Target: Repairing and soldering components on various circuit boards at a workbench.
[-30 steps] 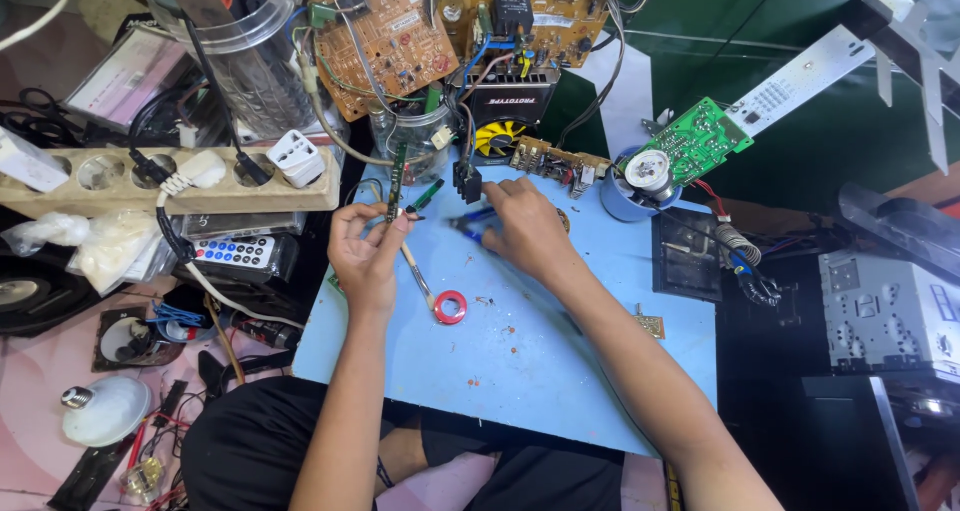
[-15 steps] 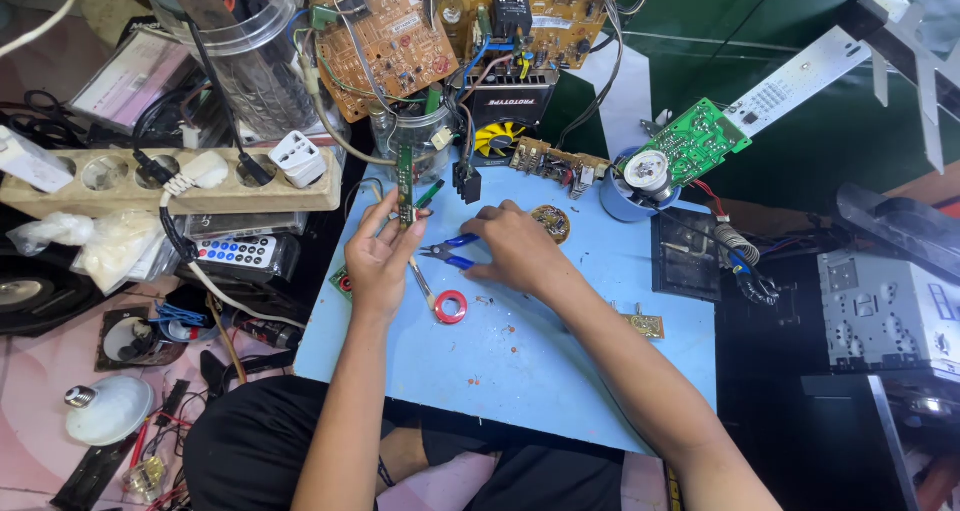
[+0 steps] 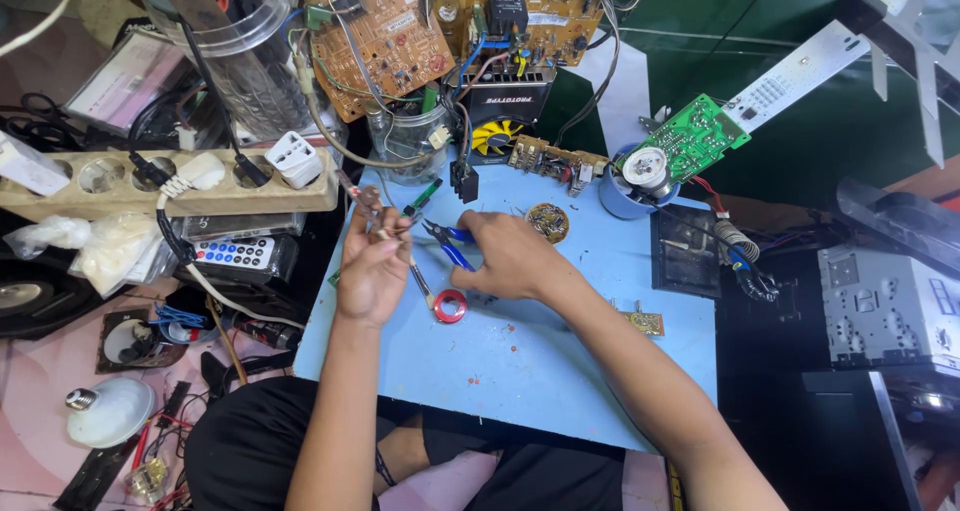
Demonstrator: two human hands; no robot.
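Blue work surface point(image 3: 520, 361), cluttered repair bench, viewed from above. Item in hand: small blue-handled pliers point(image 3: 448, 243), held in the right hand point(image 3: 510, 261), fingers closed around the handles, jaws pointing left toward the other hand. Left hand point(image 3: 372, 267): raised just beside the pliers' tip, fingertips pinched shut on a small part with thin leads point(image 3: 372, 203); what the part is cannot be told. Between and just below the hands: red ring-shaped roll point(image 3: 450, 306) lying flat on the surface, a thin rod point(image 3: 420, 279) beside it. Near the right hand, further back: small round brown circuit board point(image 3: 547, 222). Rear edge: clear glass jar point(image 3: 408, 143), black connector on wires point(image 3: 465, 179), brown circuit boards point(image 3: 385, 36) stacked with a black heat-sinked module. Right rear: green circuit board point(image 3: 695, 136) over a blue round container point(image 3: 622, 196). Right edge: small brass-coloured board point(image 3: 645, 322). Left of surface: beige power strip point(image 3: 150, 186) with plugs, a remote control point(image 3: 235, 254), a white bulb point(image 3: 108, 411) on the floor.
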